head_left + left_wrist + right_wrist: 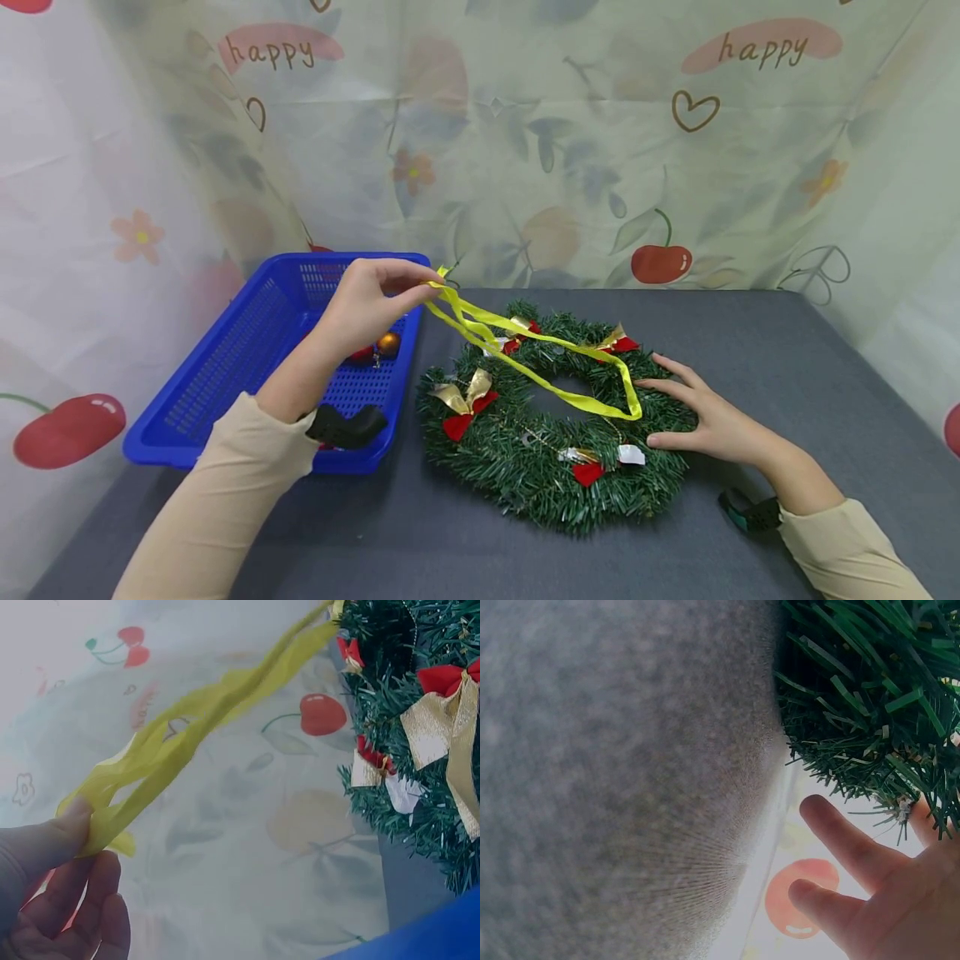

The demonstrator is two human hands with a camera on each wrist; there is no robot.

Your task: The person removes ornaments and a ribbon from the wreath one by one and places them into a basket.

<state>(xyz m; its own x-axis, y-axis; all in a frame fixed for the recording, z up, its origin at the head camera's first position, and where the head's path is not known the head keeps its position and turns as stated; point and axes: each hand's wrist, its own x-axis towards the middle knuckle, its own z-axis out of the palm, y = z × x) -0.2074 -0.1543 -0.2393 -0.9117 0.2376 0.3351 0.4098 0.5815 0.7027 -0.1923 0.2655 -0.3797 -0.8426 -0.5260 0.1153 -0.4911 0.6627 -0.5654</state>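
Note:
A green tinsel wreath (495,450) with red and gold bows lies flat on the table. My left hand (375,304) pinches a yellow ribbon (525,323) between thumb and fingers, up over the basket's right rim. From there the ribbon slopes down in long strands across the wreath, and its folded end lies near the wreath's right side. In the left wrist view the ribbon (187,739) runs taut-looking from my fingertips toward the wreath. My right hand (705,417) rests at the wreath's right edge, fingers spread and fairly straight.
A blue plastic basket (258,312) stands left of the wreath, with a few red and gold baubles (388,344) inside. Grey cloth (750,350) covers the table. A printed curtain (495,150) hangs behind and at both sides.

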